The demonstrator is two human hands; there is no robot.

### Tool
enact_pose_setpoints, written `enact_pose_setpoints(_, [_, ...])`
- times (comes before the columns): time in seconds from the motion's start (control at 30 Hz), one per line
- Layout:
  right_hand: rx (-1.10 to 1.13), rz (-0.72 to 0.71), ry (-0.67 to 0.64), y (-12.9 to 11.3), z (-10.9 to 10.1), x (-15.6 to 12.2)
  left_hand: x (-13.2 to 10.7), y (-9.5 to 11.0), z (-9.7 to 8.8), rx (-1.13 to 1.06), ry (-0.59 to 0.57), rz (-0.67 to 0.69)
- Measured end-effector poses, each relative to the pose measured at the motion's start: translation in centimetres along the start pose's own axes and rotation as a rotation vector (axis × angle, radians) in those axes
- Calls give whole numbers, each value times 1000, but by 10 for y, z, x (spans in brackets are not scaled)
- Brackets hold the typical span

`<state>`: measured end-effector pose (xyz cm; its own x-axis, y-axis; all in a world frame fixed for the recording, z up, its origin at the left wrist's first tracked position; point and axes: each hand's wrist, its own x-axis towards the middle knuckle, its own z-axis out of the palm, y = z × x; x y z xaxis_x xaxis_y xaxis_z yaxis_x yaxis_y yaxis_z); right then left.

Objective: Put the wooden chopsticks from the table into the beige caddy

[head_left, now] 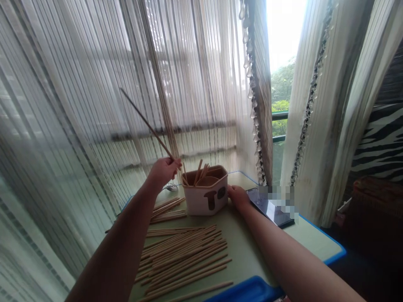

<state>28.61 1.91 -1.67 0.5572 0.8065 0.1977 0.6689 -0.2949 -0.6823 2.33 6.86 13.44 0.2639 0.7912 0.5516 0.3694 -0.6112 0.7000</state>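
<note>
- While the left hand (164,171) was raised just beside the container (206,197), it was clenched around the lower end of 1 thin wooden stick (145,122), pinched between thumb and curled fingers.
- That stick slanted up and to the left from the hand, its free end high in front of the sheer curtain (94,84), its held end just above the container's left rim.
- The right hand (238,196) lay low on the worktop (248,247), its fingers touching the container's right wall. They looked partly curled, though whether they clasped the wall or merely rested there could not be told.
- The container, a pale tub with dark shapes on its front, stood upright between the 2 hands, near the far edge of the worktop.
- A few upright sticks (199,171) leaned inside the container, on its left side.
- Many loose sticks (185,251) lay flat on the worktop nearer the person, roughly parallel, below and between the forearms.
- A dark phone (269,206) lay flat just right of the right hand, close to the worktop's blue edge.
</note>
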Motion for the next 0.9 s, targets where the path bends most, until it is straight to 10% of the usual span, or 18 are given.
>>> enact_pose_setpoints(0.43, [-27,-47,10,3,4,2,-2,-18,26,-12,-335,-265])
enact_pose_setpoints(0.9, [-43,-27,9,1,3,1,-1,-21,29,137,-192,-86])
